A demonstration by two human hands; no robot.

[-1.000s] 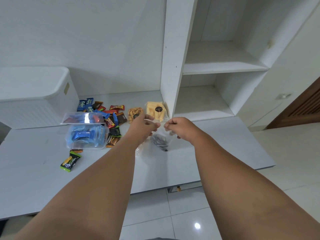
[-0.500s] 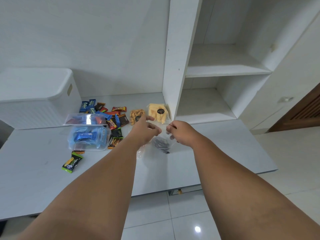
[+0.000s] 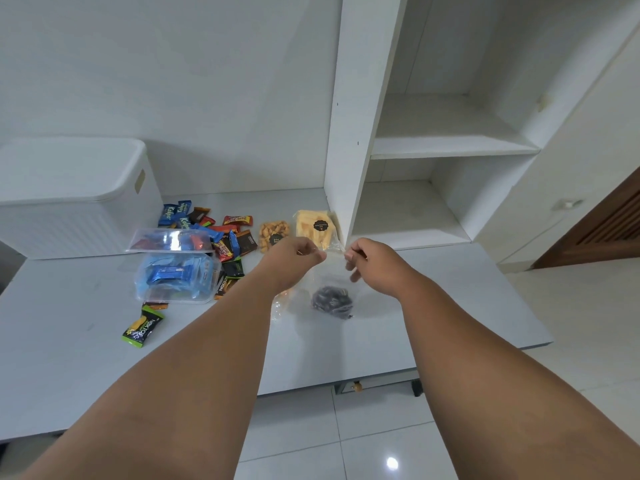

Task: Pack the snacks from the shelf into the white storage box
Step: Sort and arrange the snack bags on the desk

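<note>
Between the two hands, head view: clear bag (image 3: 332,301) with a dark clump at its bottom, hanging by its top edge over the white table (image 3: 69,358); cannot tell if its bottom touches the surface. Left hand (image 3: 294,258) is curled, thumb and fingers pinching the bag's top edge. Right hand (image 3: 370,261) pinches the same edge with thumb and forefinger, other fingers loosely spread below. Just beyond the hands lie a pouch of yellow chips (image 3: 315,230) and a pouch of small brown bites (image 3: 273,233), side by side, the yellow one close against the upright of the shelf unit (image 3: 450,147). Left of the left hand: loose snack packets (image 3: 221,233) in a heap, then a clear tub (image 3: 176,278) holding blue packets, with a clear lid (image 3: 169,240) just behind it. Nearer the person than the tub lies a green-black packet (image 3: 142,329), alone. Far left of the left hand, well apart, is the white storage box (image 3: 69,202), lid on, at the back of the table by the wall.
</note>
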